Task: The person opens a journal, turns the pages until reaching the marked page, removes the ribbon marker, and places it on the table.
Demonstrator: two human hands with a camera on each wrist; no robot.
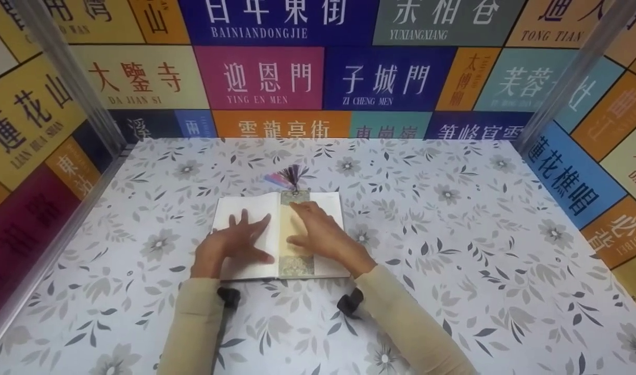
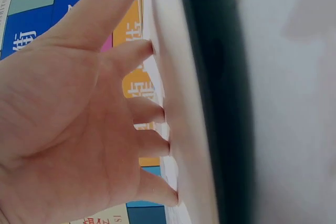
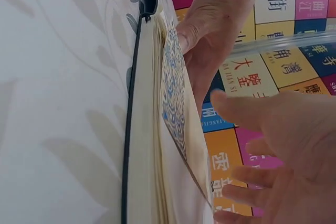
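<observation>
An open book (image 1: 229,209) with blank white pages lies flat on the flower-patterned table (image 1: 453,250). A long patterned bookmark (image 1: 296,264) with a dark tassel (image 1: 293,175) lies along its middle fold. My left hand (image 1: 234,246) presses flat on the left page with fingers spread; in the left wrist view the fingertips (image 2: 157,114) touch the page (image 2: 181,103). My right hand (image 1: 326,234) rests flat over the bookmark and the right page. The right wrist view shows the bookmark (image 3: 176,98) edge-on on the book (image 3: 144,145), with the right hand (image 3: 283,150) open above it.
Walls covered in coloured sign panels (image 1: 276,78) close in the table at the back and both sides. Clear upright posts (image 1: 68,78) stand at the back corners. Black wrist camera mounts (image 1: 349,303) show at my sleeves.
</observation>
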